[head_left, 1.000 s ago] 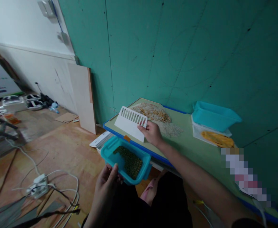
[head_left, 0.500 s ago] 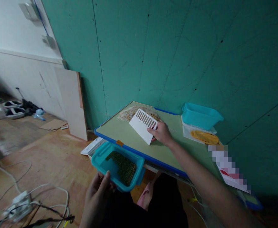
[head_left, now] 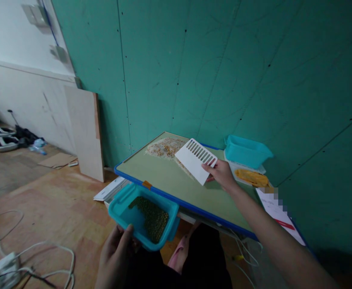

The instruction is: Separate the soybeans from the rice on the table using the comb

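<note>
My left hand (head_left: 116, 253) grips the near rim of a teal plastic tub (head_left: 142, 215) holding green beans, held below the front edge of the green table (head_left: 164, 176). My right hand (head_left: 222, 174) pinches a white slotted scraper (head_left: 196, 160) and holds it tilted on the tabletop. Behind the scraper lies a spread of mixed yellow beans and pale grains (head_left: 165, 147) at the table's far left corner.
A second teal tub (head_left: 245, 150) stands at the back right on a white tray with yellow contents (head_left: 249, 177). A printed paper (head_left: 280, 216) lies at the right edge. A wooden board (head_left: 84, 134) leans on the green wall. Cables and a power strip (head_left: 1, 269) lie on the floor.
My right hand has carried the scraper from the front left edge back and rightwards over the table. The tub in my left hand has barely moved under the edge.
</note>
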### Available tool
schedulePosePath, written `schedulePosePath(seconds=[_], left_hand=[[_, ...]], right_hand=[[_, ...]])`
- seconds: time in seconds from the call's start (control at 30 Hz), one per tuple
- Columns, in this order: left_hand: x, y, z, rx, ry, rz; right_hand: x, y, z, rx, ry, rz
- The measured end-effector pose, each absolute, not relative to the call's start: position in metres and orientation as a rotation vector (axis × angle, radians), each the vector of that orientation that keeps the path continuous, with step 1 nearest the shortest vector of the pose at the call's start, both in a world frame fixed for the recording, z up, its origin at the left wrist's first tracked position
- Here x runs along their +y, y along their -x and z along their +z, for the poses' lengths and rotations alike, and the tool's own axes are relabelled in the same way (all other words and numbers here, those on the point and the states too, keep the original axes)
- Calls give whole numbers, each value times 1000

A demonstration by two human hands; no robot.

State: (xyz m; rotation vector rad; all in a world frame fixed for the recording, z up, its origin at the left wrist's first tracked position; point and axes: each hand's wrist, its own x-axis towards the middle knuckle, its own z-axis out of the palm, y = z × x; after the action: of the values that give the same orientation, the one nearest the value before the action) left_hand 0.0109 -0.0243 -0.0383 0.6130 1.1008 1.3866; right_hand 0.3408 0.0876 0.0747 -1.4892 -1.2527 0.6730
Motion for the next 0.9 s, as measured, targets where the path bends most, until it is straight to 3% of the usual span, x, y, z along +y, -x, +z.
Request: schedulePosePath(seconds=[0.33,0.9], left_hand=[[-31,-25,-37,1047,-591,1314],[-38,-42,-41,988,-770,1319]], right_hand=[[142,-335,70,-1471,1594,212],[143,-329,65,-1496,1559,222]])
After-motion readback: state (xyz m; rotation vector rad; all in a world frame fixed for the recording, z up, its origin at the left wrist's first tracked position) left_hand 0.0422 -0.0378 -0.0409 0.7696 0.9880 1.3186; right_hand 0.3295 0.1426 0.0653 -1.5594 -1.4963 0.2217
